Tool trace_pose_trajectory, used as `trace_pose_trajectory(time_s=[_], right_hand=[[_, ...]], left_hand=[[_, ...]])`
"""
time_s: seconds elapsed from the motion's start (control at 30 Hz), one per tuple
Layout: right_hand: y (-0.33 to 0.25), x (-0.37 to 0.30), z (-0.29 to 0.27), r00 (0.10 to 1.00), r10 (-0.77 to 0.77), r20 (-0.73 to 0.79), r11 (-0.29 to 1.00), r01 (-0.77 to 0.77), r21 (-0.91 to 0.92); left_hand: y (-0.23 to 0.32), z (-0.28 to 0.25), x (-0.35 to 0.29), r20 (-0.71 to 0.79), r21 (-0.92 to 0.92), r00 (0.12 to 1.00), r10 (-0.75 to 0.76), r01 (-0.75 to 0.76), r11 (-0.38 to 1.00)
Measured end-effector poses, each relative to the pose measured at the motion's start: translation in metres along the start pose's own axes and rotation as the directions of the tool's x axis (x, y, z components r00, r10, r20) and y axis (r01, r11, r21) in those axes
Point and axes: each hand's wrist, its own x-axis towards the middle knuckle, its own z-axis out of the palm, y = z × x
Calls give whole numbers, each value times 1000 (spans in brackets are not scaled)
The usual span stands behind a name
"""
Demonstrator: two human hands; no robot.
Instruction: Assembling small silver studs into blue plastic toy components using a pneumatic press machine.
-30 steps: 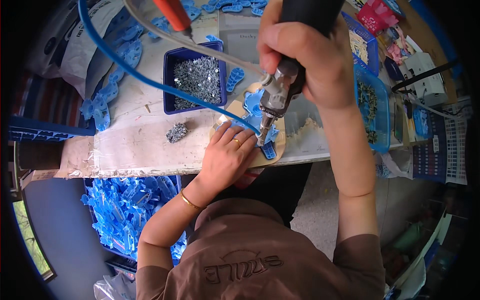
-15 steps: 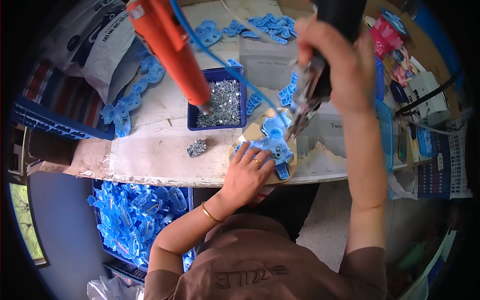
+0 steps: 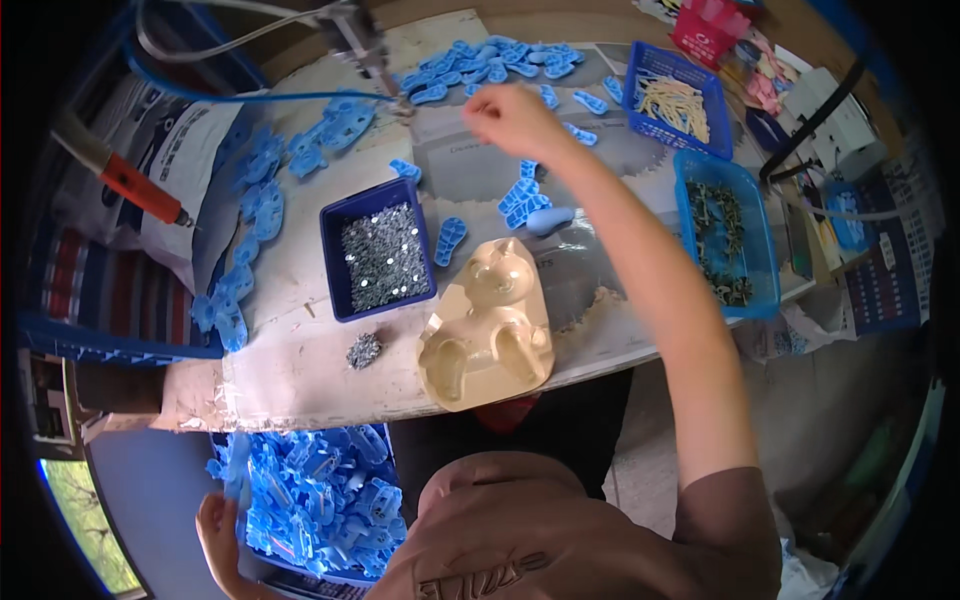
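My left hand [image 3: 218, 525] is low at the left, beside the bin of blue plastic parts [image 3: 320, 500]. Its fingers curl at the lower end of a blurred blue plastic part [image 3: 238, 467], which they seem to grip at the bin's edge. Over the far middle of the table hovers my right hand [image 3: 512, 117], fingers loosely bent and no object visible in them. A hanging metal-nosed driver [image 3: 355, 40] is beyond it to the left, apart from the hand. Near the table's front edge lies a tan moulded jig [image 3: 490, 325] with bare hollows.
A dark blue tray [image 3: 330, 262] holds small screws; a small screw pile [image 3: 363, 350] lies beside it. An orange driver [image 3: 140, 190] hangs at left. Blue parts [image 3: 490, 60] lie at the back. At right stand a basket of pale strips [image 3: 640, 130] and a light-blue tub [image 3: 690, 200].
My right hand has let go of the driver and moved left and away. My left hand has left the jig for the bin. The blue piece is off the jig; the orange driver swung left.
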Motion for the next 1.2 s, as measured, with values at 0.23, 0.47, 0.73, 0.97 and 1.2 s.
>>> trace_pose_trajectory(time_s=[0.23, 0.47, 0.73, 0.97, 1.2], right_hand=[[56, 9, 38, 994, 81, -68, 975, -93, -202], [114, 14, -40, 895, 215, -392, 841, -374, -392], [151, -4, -82, 801, 590, 98, 472, -243, -848], [59, -24, -115, 746, 560, 361, 827, -476, -299], [-18, -126, -90, 535, 340, 773, 776, -625, 91]], left_hand=[[-248, -54, 5, -346, 676, 932, 106, 169, 717], [-321, 4, 19, -188, 661, 957, -221, 290, 692], [-152, 53, 58, 126, 510, 979, -163, 77, 857], [179, 117, 12, 661, -205, 648, 378, -329, 922], [317, 240, -25, 221, -273, 237, 946, -916, 293]])
